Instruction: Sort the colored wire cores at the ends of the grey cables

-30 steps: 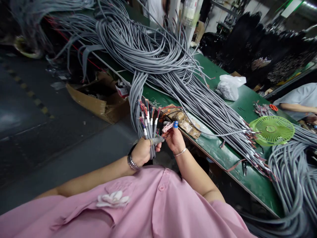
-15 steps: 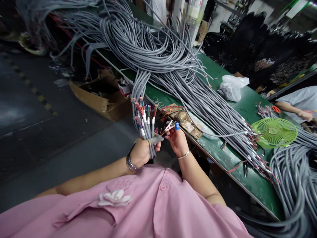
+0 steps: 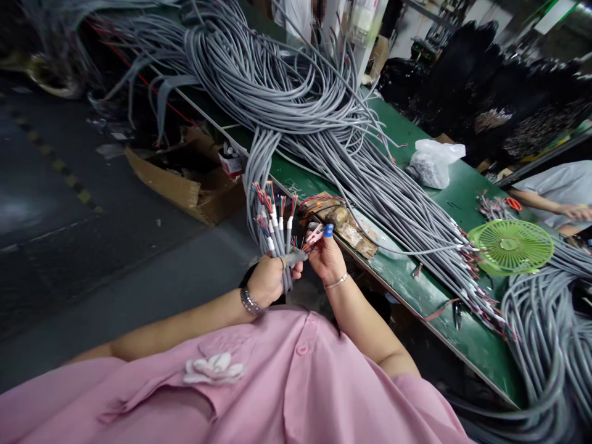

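My left hand point(image 3: 267, 280) is closed round a bundle of grey cables point(image 3: 280, 237). Their upper ends have white sleeves and fanned coloured wires point(image 3: 263, 196). A grey covering wraps the left thumb, which presses on one cable whose thin wires point right. My right hand point(image 3: 326, 259), with blue tape on its thumb, is closed at those wires. Between its fingertips shows a small pink two-armed tool point(image 3: 314, 235); its exact kind is unclear. Fingers partly hide where tool and wires meet.
A green table point(image 3: 393, 271) carries a large heap of grey cables point(image 3: 277, 92), a taped cardboard piece point(image 3: 349, 228), a green fan point(image 3: 511, 246) and a plastic bag point(image 3: 432, 163). A cardboard box point(image 3: 171, 185) stands at left. A co-worker's hands point(image 3: 576, 213) are at far right.
My right hand has moved slightly left, closer to my left hand, bringing the pink tool with it. The cable bundle in my left hand has shifted slightly right.
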